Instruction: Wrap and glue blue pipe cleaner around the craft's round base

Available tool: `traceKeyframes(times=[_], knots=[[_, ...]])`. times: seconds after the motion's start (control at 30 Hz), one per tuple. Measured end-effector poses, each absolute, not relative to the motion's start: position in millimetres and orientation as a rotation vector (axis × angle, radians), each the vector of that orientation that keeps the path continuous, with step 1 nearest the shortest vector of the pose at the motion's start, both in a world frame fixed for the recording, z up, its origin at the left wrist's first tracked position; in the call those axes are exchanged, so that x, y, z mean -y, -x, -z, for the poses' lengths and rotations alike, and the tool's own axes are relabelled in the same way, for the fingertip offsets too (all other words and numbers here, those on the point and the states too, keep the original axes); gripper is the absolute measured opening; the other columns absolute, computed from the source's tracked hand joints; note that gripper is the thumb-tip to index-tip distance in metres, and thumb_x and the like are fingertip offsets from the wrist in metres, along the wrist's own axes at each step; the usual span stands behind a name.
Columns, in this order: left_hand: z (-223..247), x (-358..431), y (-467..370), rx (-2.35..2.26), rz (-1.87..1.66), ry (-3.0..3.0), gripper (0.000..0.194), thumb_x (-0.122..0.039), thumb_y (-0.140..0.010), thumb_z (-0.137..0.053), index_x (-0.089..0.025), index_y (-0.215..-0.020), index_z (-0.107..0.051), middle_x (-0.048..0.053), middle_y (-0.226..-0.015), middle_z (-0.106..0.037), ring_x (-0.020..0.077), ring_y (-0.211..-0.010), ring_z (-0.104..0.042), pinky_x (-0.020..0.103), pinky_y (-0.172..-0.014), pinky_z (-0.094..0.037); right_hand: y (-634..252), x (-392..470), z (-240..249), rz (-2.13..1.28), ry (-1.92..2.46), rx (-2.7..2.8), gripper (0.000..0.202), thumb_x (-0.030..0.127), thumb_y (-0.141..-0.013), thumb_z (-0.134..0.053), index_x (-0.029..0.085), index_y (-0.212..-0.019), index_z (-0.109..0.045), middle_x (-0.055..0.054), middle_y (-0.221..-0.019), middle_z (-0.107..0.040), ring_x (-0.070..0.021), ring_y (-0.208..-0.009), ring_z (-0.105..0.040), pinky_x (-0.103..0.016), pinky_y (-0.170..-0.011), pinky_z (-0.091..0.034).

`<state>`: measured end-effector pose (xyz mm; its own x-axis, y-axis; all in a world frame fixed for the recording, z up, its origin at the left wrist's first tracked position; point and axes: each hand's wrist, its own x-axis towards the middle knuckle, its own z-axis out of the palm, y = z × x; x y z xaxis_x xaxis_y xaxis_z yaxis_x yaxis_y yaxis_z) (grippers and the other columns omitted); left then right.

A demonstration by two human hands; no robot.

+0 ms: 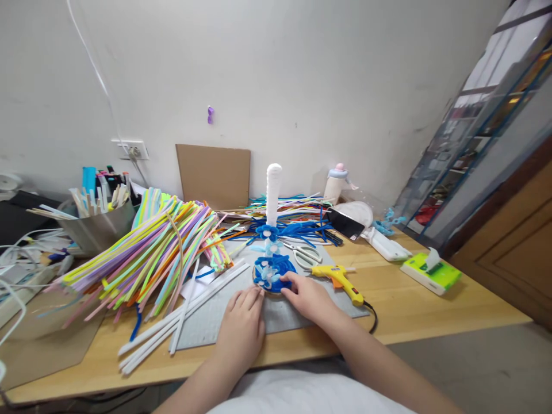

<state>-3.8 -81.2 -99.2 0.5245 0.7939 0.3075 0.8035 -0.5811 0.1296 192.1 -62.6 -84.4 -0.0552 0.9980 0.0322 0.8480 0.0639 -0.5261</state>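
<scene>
A pipe-cleaner ornament (pixel 276 271) stands on the grey mat (pixel 202 322), with a round base covered in dark blue fuzz. From it rises a white fuzzy post (pixel 273 192), bearing dark blue and light blue flowers with white centres. More light blue flowers lie on the base's left side. My left hand (pixel 242 323) is closed against the base's front left edge, its fingers together and curled down. On the other side my right hand (pixel 308 296) grips the base's right rim between thumb and forefinger. The undersides of both hands are hidden.
A yellow glue gun (pixel 338 277) and scissors (pixel 305 254) lie to the right, near a tissue pack (pixel 431 273) and a phone (pixel 345 223). Colourful pipe cleaners (pixel 146 259) heap at left beside white strips (pixel 185 316) and a metal container (pixel 97 230). Cardboard (pixel 213 175) leans on the wall.
</scene>
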Motion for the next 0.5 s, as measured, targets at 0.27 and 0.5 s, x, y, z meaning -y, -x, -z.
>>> traceKeyframes(times=[0.27,0.5], knots=[[98.9,83.0,0.5,1.372,0.532,2.740,0.053,-0.013,-0.080,-0.042,-0.017,-0.132,-0.048,0.006,-0.135,-0.051,0.0234,-0.124,-0.045,0.040,-0.106,-0.031,-193.5,62.6,87.1,-0.522,1.818,1.965,0.028,0.035,-0.083,-0.053,0.029,-0.110,-0.060,0.001,-0.083,-0.068,-0.0149,-0.071,-0.060,-0.023,-0.057,-0.033],[100.1,83.8,-1.1,1.358,0.522,2.727,0.055,-0.013,-0.077,-0.043,-0.016,-0.132,-0.048,0.006,-0.135,-0.051,0.0224,-0.123,-0.045,0.040,-0.108,-0.030,-194.0,61.4,86.3,-0.518,1.822,1.979,0.028,0.035,-0.083,-0.053,0.029,-0.109,-0.060,0.001,-0.080,-0.067,-0.0148,-0.069,-0.059,-0.023,-0.056,-0.031]])
